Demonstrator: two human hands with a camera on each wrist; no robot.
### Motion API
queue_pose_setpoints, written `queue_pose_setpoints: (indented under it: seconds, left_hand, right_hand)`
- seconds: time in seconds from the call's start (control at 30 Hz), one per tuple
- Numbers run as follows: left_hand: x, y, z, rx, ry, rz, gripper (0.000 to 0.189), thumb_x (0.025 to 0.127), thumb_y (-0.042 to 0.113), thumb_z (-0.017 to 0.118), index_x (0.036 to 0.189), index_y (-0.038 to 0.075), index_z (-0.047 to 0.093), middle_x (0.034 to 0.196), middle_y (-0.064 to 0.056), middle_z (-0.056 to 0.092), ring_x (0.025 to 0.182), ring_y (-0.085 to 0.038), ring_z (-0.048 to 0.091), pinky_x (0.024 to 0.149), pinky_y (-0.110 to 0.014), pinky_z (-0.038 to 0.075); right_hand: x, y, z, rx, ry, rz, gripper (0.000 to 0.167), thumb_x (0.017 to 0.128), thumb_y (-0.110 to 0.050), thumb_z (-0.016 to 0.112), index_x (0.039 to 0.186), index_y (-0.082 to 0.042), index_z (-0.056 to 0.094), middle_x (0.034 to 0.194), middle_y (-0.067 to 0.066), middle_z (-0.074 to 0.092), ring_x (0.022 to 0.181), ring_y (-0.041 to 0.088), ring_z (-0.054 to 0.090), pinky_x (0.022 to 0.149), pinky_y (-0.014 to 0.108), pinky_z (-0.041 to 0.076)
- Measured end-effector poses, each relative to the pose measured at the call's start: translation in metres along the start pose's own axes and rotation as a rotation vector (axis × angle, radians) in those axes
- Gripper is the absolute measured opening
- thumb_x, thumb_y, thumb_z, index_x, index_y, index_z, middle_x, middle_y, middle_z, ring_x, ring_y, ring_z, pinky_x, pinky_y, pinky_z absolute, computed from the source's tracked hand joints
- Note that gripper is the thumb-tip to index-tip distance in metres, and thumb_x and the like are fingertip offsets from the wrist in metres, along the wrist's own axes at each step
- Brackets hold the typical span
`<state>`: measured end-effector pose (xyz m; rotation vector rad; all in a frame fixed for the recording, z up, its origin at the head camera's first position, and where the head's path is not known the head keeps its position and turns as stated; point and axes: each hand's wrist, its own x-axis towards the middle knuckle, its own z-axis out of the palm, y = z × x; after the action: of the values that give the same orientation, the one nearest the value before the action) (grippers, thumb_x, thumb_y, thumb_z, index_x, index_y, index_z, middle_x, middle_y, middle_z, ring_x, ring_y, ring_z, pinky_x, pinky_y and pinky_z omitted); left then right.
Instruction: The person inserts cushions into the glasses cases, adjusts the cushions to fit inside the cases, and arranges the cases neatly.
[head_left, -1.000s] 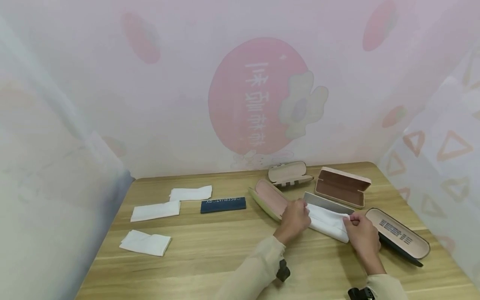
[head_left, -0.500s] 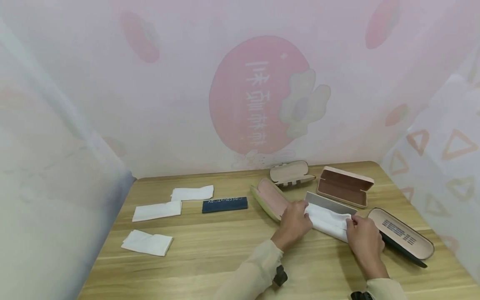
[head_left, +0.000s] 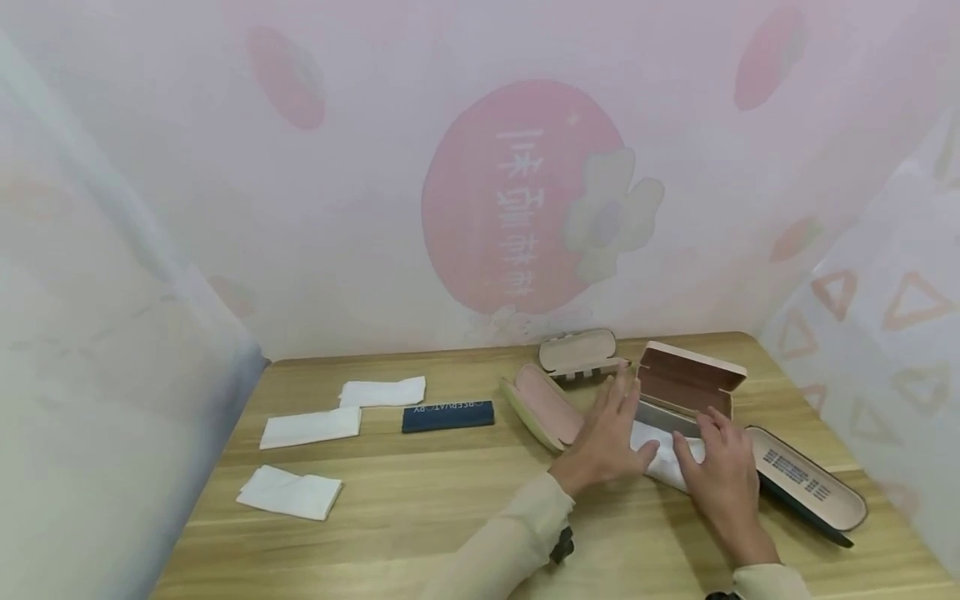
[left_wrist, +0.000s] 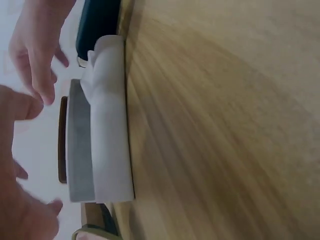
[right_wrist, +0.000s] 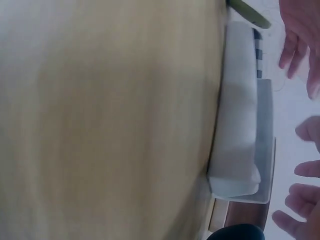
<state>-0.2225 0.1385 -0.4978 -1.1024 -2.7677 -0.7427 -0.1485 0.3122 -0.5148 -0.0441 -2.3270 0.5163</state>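
Observation:
A grey-lined glasses case (head_left: 670,418) lies open on the table, with a folded white cloth (head_left: 660,463) along its front half. Part of the cloth is hidden behind the hands in the head view. My left hand (head_left: 606,437) is over the case's left end, fingers spread and straight, holding nothing. Over the right end is my right hand (head_left: 723,483), its fingers extended and loose. In the left wrist view, a fold of the cloth (left_wrist: 88,86) sticks up above the case's rim, and both hands are apart from it.
Several open glasses cases surround this one: a green one with pink lining (head_left: 551,404), a striped one (head_left: 577,352), a brown-lined one (head_left: 686,382) and a black one (head_left: 813,479). A navy cloth (head_left: 447,417) and white cloths (head_left: 289,492) lie to the left. A wall stands behind the table.
Both hands pinched the white cloth at its ends earlier. Now they have let go of it, with fingers spread and lifted above the case.

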Motion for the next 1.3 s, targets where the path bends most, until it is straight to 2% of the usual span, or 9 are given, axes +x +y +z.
queue_pose_setpoints:
  seconds: [0.13,0.2,0.3,0.4,0.6,0.77,0.9,1.13,1.3]
  left_hand:
    - [0.000,0.000,0.008,0.106,-0.103,0.011,0.104,0.093,0.062,0.055,0.164,0.011,-0.001,0.168,-0.005,-0.026,0.158,-0.037,0.003,0.122,-0.054,0.026]
    - [-0.002,0.000,0.011,0.122,-0.150,-0.007,0.110,0.091,0.064,0.060,0.163,0.013,-0.005,0.168,-0.009,-0.027,0.158,-0.037,0.000,0.122,-0.055,0.026]
    - [-0.003,-0.002,0.013,0.141,-0.192,-0.024,0.115,0.088,0.060,0.068,0.164,0.014,-0.006,0.168,-0.016,-0.024,0.158,-0.035,0.001,0.121,-0.054,0.026]
    - [-0.003,-0.006,0.013,0.172,-0.186,-0.034,0.116,0.087,0.057,0.073,0.164,0.012,-0.001,0.169,-0.020,-0.015,0.158,-0.030,0.006,0.120,-0.050,0.028]
    - [-0.006,-0.013,0.010,0.212,-0.108,-0.004,0.109,0.084,0.055,0.076,0.160,0.002,0.019,0.164,-0.016,0.026,0.151,-0.028,0.027,0.115,-0.044,0.036]
    - [-0.007,-0.017,0.009,0.285,0.004,0.078,0.098,0.081,0.055,0.079,0.151,0.001,0.038,0.146,-0.011,0.047,0.135,-0.025,0.042,0.105,-0.038,0.041]
    - [-0.008,-0.015,0.009,0.332,0.035,0.127,0.087,0.082,0.053,0.080,0.144,0.003,0.047,0.137,-0.010,0.052,0.125,-0.023,0.047,0.099,-0.035,0.043]
    - [-0.011,-0.013,0.008,0.283,0.084,0.177,0.055,0.087,0.045,0.078,0.124,0.007,0.064,0.120,-0.005,0.059,0.112,-0.019,0.054,0.095,-0.030,0.043]
    - [-0.015,-0.011,0.011,0.234,0.096,0.158,0.036,0.098,0.040,0.065,0.110,0.008,0.074,0.114,-0.004,0.063,0.106,-0.017,0.057,0.097,-0.030,0.046]
  right_hand:
    - [-0.004,0.003,0.004,-0.007,-0.217,0.033,0.062,0.088,-0.023,0.076,0.133,0.013,0.054,0.141,0.037,0.047,0.124,0.058,0.042,0.099,0.072,0.037]
    - [-0.006,0.003,0.004,-0.012,-0.315,0.063,0.070,0.091,-0.030,0.074,0.139,0.013,0.048,0.145,0.037,0.042,0.128,0.058,0.037,0.101,0.072,0.035]
    - [-0.008,0.004,0.003,-0.013,-0.383,0.073,0.079,0.089,-0.033,0.076,0.143,0.014,0.043,0.145,0.036,0.040,0.128,0.056,0.036,0.103,0.070,0.033]
    - [-0.009,0.005,0.002,-0.011,-0.400,0.064,0.084,0.086,-0.034,0.080,0.143,0.014,0.042,0.143,0.036,0.042,0.125,0.055,0.037,0.101,0.069,0.035]
    - [-0.006,0.002,0.002,0.013,-0.479,0.078,0.094,0.082,-0.039,0.083,0.147,0.012,0.038,0.142,0.038,0.039,0.127,0.055,0.033,0.098,0.070,0.038]
    - [-0.005,0.002,0.001,0.038,-0.497,0.051,0.089,0.078,-0.030,0.088,0.143,0.007,0.041,0.137,0.034,0.042,0.126,0.050,0.034,0.094,0.066,0.043]
    - [-0.010,0.003,-0.001,0.038,-0.455,0.012,0.084,0.074,-0.022,0.090,0.139,0.007,0.046,0.133,0.032,0.045,0.122,0.049,0.038,0.088,0.063,0.045]
    - [-0.017,0.005,-0.006,-0.002,-0.382,-0.033,0.075,0.074,-0.028,0.090,0.131,0.005,0.055,0.126,0.030,0.052,0.116,0.047,0.044,0.080,0.060,0.050]
    - [-0.021,0.004,-0.008,-0.013,-0.339,-0.074,0.056,0.080,-0.027,0.086,0.122,0.003,0.063,0.115,0.024,0.057,0.106,0.040,0.048,0.073,0.051,0.049]
